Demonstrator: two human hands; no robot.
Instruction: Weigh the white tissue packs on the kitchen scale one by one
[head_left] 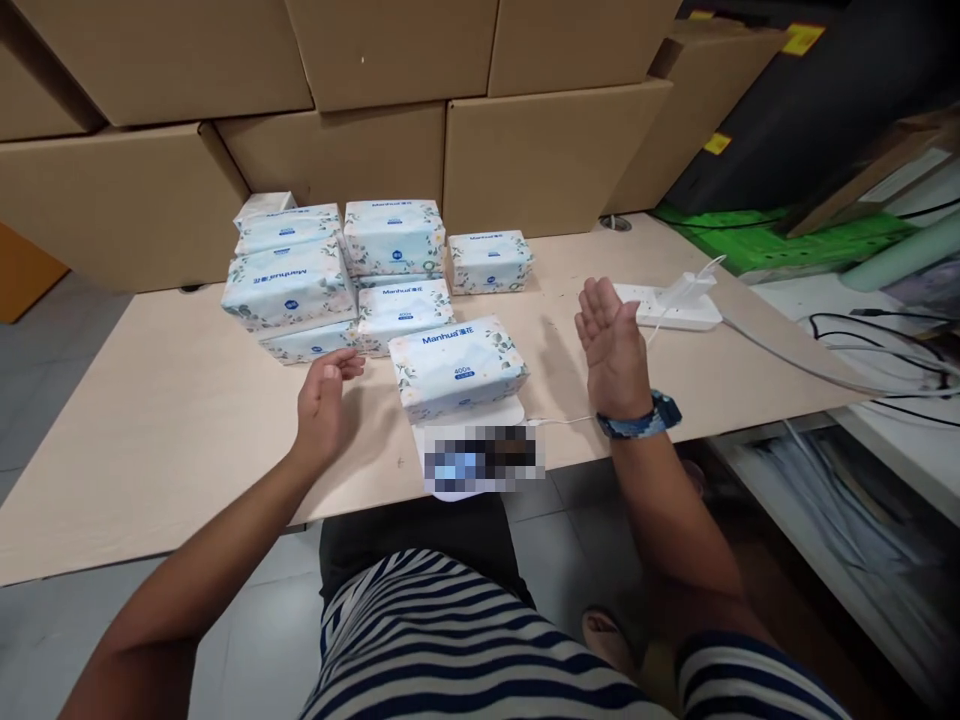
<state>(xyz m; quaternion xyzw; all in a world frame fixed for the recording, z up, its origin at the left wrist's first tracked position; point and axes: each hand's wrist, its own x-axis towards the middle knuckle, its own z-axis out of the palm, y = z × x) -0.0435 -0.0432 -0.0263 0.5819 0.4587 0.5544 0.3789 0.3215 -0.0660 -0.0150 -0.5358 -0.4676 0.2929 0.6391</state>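
A tissue pack [459, 368] with a floral print rests on a white scale-like device [506, 412] near the table's front edge; the device's front part is blurred out. To the left of that pack, my left hand [324, 400] hovers with its fingers stretched out, holding nothing. On the other side, my right hand [613, 350] is raised with its palm facing inward and its fingers straight, apart from the pack. Behind them stand several more tissue packs, among them a stacked one [289, 285], a taller pile [395, 238] and a single pack [490, 262].
Cardboard boxes [555, 150] form a wall along the back of the table [187, 430]. A white power strip [679, 305] with plugs and cables lies beyond my right hand. Further right are a green crate [795, 240] and a white shelf [892, 370] with black cables.
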